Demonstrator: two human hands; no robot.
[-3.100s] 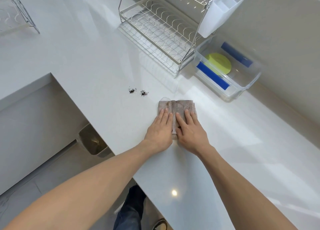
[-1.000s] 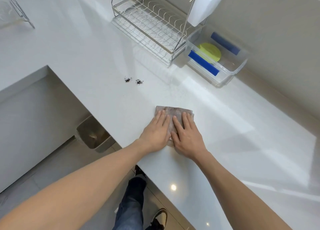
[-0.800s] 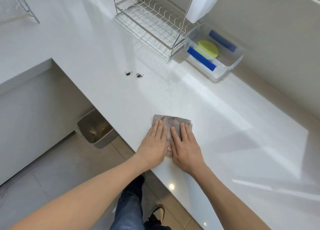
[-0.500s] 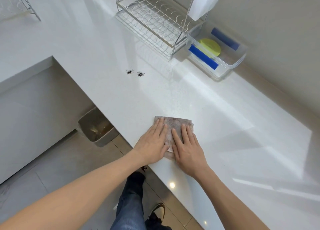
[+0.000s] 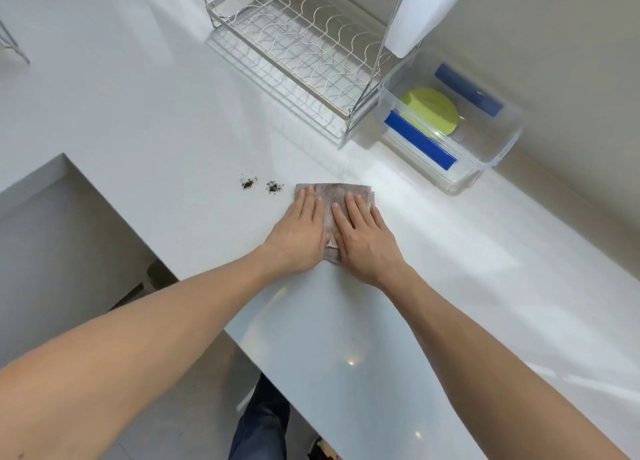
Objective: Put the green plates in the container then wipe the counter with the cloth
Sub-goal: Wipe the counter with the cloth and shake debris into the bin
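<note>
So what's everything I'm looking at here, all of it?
counter: one, white, fills the view
dish rack: one, metal wire, empty, far side
white holder: one, hangs on the rack's right end
container: one, clear with blue clips, right of the rack
green plate: at least one, lime, inside the container
crumbs: two small dark piles, just left of the cloth
cloth: one, grey-brown, flat on the counter
left hand: flat on the cloth
right hand: flat on the cloth

Both hands (image 5: pixel 332 234) on cloth (image 5: pixel 330 194) — crumbs (image 5: pixel 261 185) just left; plates (image 5: pixel 429 111) in container (image 5: pixel 491 154), behind-right.
</note>
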